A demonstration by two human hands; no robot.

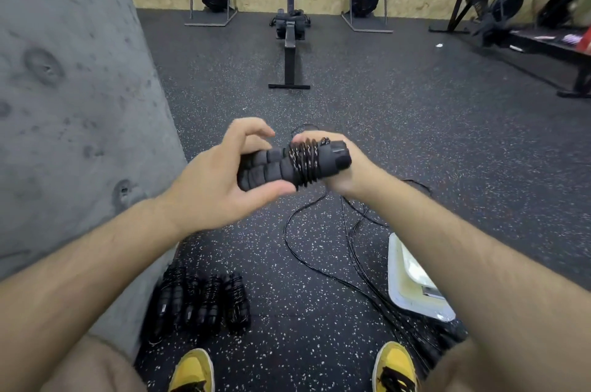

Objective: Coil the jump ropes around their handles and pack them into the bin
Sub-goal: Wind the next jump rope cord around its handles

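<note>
I hold a pair of black foam jump rope handles (pixel 271 168) side by side at chest height, with several turns of black rope (pixel 303 164) wound around their middle. My right hand (pixel 339 164) grips the right end of the handles. My left hand (pixel 220 177) cups the left end, with the thumb under the handles and the fingers arched over them. The loose rest of the rope (pixel 307 244) trails down to the floor between my arms. Several coiled jump ropes (pixel 201 302) lie side by side on the floor at lower left. A white bin (pixel 412 283) stands at lower right, partly hidden by my right forearm.
A grey concrete wall (pixel 73 104) rises close on the left. Rowing machines (pixel 291 24) and other gym equipment stand along the far wooden wall. A low black bench (pixel 550 49) sits at the right. My yellow shoes (pixel 395 369) are at the bottom edge on speckled rubber flooring.
</note>
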